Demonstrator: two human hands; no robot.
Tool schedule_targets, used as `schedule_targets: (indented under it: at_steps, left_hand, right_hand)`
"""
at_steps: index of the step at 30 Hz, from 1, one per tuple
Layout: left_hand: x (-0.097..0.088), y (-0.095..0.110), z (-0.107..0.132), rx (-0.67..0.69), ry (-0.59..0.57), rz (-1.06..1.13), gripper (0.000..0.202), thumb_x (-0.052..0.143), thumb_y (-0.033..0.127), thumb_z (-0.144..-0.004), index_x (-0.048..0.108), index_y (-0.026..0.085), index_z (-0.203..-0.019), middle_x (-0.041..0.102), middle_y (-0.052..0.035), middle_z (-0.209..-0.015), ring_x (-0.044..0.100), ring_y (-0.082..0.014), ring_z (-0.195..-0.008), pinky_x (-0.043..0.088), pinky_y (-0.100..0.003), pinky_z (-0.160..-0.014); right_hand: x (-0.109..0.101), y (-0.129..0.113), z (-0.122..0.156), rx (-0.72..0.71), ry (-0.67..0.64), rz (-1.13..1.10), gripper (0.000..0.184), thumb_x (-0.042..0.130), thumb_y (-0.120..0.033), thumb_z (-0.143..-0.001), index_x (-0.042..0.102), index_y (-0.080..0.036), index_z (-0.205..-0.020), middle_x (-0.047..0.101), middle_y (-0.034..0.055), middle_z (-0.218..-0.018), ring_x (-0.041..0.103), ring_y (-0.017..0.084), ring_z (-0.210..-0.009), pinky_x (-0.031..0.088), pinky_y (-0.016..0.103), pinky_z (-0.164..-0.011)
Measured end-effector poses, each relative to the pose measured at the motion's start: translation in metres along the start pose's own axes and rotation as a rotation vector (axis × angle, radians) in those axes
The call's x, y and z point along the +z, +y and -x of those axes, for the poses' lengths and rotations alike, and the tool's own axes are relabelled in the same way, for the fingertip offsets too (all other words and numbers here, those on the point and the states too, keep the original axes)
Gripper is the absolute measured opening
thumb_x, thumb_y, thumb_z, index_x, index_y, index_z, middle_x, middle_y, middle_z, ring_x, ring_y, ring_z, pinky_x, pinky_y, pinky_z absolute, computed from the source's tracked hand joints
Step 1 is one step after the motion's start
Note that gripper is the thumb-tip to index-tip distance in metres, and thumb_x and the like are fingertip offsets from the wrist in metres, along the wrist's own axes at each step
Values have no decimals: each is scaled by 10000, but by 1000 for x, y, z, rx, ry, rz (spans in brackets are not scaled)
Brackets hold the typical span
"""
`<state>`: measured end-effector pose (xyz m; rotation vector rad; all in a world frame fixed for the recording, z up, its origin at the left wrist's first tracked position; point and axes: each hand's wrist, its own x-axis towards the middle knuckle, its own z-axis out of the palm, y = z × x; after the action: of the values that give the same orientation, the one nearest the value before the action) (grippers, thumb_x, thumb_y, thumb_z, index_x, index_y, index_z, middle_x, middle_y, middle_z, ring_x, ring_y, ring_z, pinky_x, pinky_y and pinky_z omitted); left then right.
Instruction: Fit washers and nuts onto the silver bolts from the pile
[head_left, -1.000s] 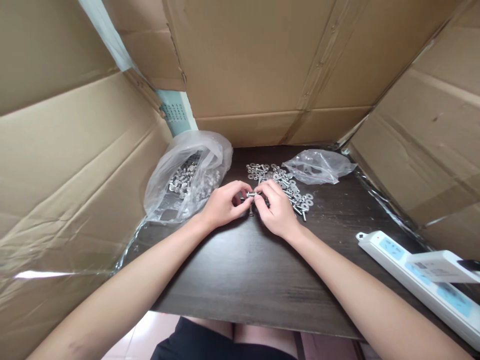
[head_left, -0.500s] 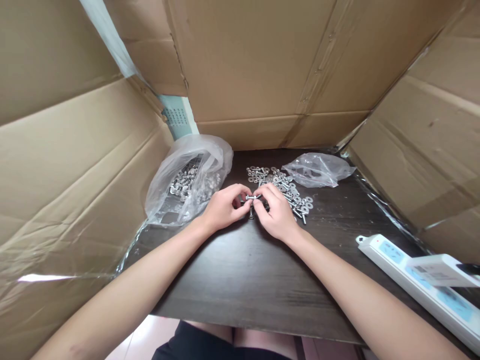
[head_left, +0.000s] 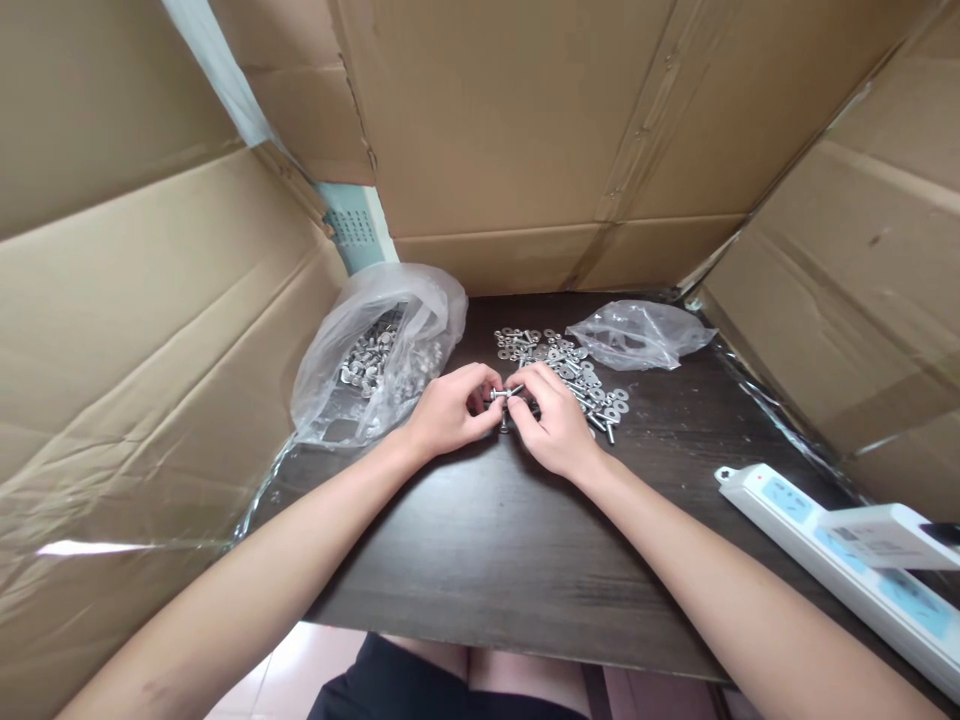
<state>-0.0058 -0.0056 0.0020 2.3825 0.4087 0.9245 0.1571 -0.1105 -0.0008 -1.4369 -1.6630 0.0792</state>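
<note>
Head: bolt (head_left: 504, 393) pinched between fingertips (head_left: 519, 382)

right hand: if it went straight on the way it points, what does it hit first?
The right hand points up-left, pinching the small bolt. First in line is probably the left hand, gripping the same bolt. Behind it lies the clear bag of bolts. Depth is hard to judge.

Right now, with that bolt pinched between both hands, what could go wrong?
1. The small bolt is held only by fingers of the left hand and right hand; it may slip and get lost in the loose hardware pile right behind.
2. The right hand sits beside that pile and could scatter washers across the dark table.
</note>
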Motion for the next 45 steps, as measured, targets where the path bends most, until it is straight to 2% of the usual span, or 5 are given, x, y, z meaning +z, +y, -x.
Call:
schedule_targets:
  at_steps: [7, 20, 30, 40, 45]
  left_hand:
    - [-1, 1, 0, 1, -2, 5, 79, 640, 223, -885, 613, 191, -952, 610, 11, -799, 574, -115, -633, 466, -237, -615]
    - [-1, 0, 0, -5, -15, 6, 84, 634, 230, -895, 612, 196, -969, 622, 6, -819, 587, -119, -636, 474, -245, -620]
    - [0, 0, 0, -12, -19, 27, 89, 645, 227, -889, 620, 194, -968, 632, 12, -824, 593, -110, -637, 477, -233, -624]
    - [0, 0, 0, -8, -23, 31, 90, 647, 226, -893, 624, 190, -972, 640, 11, -826, 597, -108, -637, 478, -229, -626]
    - [0, 0, 0, 2, -17, 20, 82, 643, 226, -893, 622, 186, -962, 634, 13, -827, 588, -102, -633, 469, -225, -626]
  right_hand:
    - [1, 0, 0, -14, 7, 3, 90, 515, -161, -938, 578, -215, -974, 633, 87, -997, 621, 250, -945, 514, 416, -838]
    - [2, 1, 0, -13, 11, 8, 67, 531, -197, -963, 588, -219, -933, 620, 88, -989, 623, 252, -957, 524, 429, -864]
    - [1, 1, 0, -8, -3, 1, 161, 492, -223, -1001, 559, -220, -854, 606, 86, -972, 612, 243, -941, 513, 419, -859]
    - [1, 2, 0, -25, 12, 27, 171, 502, -223, -997, 567, -211, -839, 604, 82, -957, 607, 240, -924, 506, 409, -845]
    - [0, 2, 0, -28, 28, 47, 91, 524, -212, -978, 595, -208, -922, 623, 82, -980, 613, 247, -944, 501, 411, -858]
